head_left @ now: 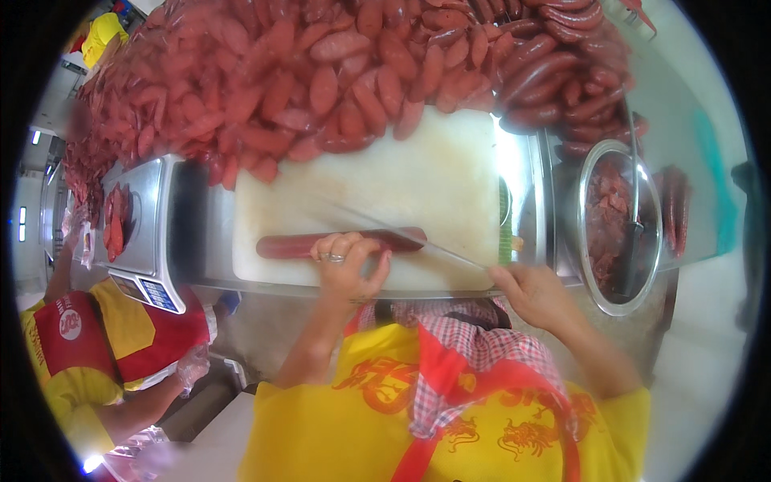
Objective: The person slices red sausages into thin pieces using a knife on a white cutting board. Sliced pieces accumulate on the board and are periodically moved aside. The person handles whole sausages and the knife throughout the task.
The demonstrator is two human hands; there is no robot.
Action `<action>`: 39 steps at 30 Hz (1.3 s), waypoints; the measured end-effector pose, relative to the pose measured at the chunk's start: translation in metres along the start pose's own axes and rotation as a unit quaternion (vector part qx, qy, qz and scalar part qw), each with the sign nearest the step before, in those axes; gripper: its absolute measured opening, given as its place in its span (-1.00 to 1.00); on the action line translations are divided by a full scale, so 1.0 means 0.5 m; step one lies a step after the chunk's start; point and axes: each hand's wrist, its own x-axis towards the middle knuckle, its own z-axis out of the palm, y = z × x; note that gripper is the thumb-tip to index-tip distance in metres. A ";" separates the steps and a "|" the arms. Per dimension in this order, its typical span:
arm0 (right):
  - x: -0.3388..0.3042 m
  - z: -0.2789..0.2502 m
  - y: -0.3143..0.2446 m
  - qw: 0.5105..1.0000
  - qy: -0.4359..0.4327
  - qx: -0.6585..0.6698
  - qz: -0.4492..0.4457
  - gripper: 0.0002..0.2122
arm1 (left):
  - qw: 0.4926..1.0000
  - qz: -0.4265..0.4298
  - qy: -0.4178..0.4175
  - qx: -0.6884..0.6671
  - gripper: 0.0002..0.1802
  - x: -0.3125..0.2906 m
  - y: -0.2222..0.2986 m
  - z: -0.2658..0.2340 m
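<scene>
A long dark-red sausage (pixel 285 247) lies crosswise on the white cutting board (pixel 353 181), close to its near edge. My left hand (pixel 347 263), with a ring on one finger, is closed over the sausage's middle and presses it to the board. At the board's near right corner my right hand (pixel 532 296) grips a knife (pixel 451 255); its handle is hidden in the fist. The thin blade slants to the far left across the sausage's right part, its tip blurred. Whether the edge has entered the meat I cannot tell.
Beyond the board rises a big heap of slanted sausage slices (pixel 265 88); whole sausages (pixel 554 72) are piled at far right. A metal bowl (pixel 589 277) holding meat pieces and a utensil stands right. Left are a scale (pixel 170 233) with sausage pieces and a co-worker (pixel 120 329).
</scene>
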 end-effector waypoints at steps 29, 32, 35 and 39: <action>-0.042 -0.021 0.023 0.998 -0.016 -0.043 -0.040 -0.39 | 1.000 0.009 -0.023 -0.018 -0.63 -0.006 -0.040 -0.020; -0.006 -0.003 -0.006 0.997 -0.029 -0.055 -0.045 -0.38 | 0.999 0.007 -0.028 -0.037 -0.71 0.002 -0.045 -0.016; 0.096 0.052 -0.076 0.993 -0.021 0.002 -0.119 -0.34 | 0.998 -0.013 -0.025 -0.048 -0.74 0.008 -0.043 -0.014; 0.177 0.108 -0.144 0.989 -0.003 -0.033 -0.144 -0.31 | 0.998 0.012 -0.036 -0.049 -0.73 0.011 -0.045 -0.027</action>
